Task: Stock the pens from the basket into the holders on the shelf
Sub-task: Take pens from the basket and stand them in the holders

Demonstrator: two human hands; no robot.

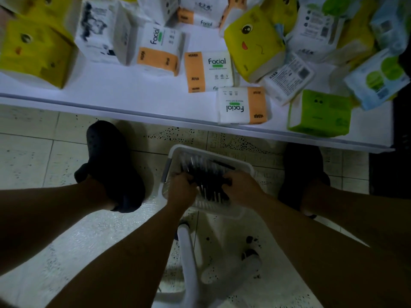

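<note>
1. Closest to me is a white plastic thing (189, 258) on the floor. I cannot tell what it is.
2. Next I see the left hand (181, 190) and the right hand (241, 188), both down in the basket (211, 154). The fingers of each hand curl round some of the dark pens (204, 174), so both hands are gripping pens.
3. The pens lie side by side, from the far edge of the basket to its middle. The basket sits on the tiled floor between two dark shoes (111, 165).
4. To do this step well, I would take a small bunch with all the pens pointing the same way. I would squeeze it firmly and lift straight up, so no pen catches on the basket's wall or slips out.
5. Farther off is the white shelf (133, 107). Its front edge is just past the basket. Tissue packs (209, 70) lie all over it.
6. I see no pen holders here, so I would look for them before carrying the pens up.
</note>
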